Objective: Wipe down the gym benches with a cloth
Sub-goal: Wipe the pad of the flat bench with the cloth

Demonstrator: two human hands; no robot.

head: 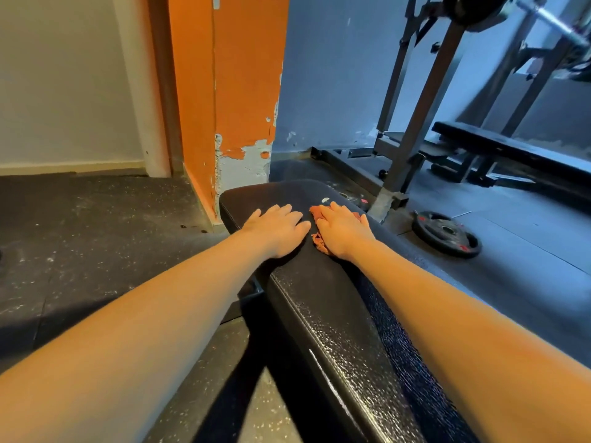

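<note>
the left hand (278,230) lies flat on the far end of the black bench (335,314), palm down, fingers straight and a little spread, holding nothing. just beside it, thumbs almost meeting, the right hand (343,233) is also laid flat with fingers stretched forward, and it presses down on the cloth (317,213) rather than gripping it. the cloth is a small rust-orange rag, mostly hidden under the right palm; one crumpled edge shows past the fingers on the thumb side and another bit shows by the wrist, in the narrow gap between the two hands. it sits on top of the bench pad, toward the right half of the far end, and the left hand does not touch it. both bare forearms reach in from the bottom corners, the right one running along over the pad.

on the far left is a pale wall (64,75) with a skirting strip, above a dark speckled rubber floor (80,251). next comes an orange pillar (236,91) with paint flaked off near its base, standing just behind the bench end. a small white mark (325,199) sits on the pad ahead of the right hand's fingers. to the right a grey metal rack (425,107) rises from the floor, with a barbell (553,20) across the top corner. a black weight plate (446,233) lies flat on the floor near the bench, and a second black bench (511,151) stands further back under the rack.
</note>
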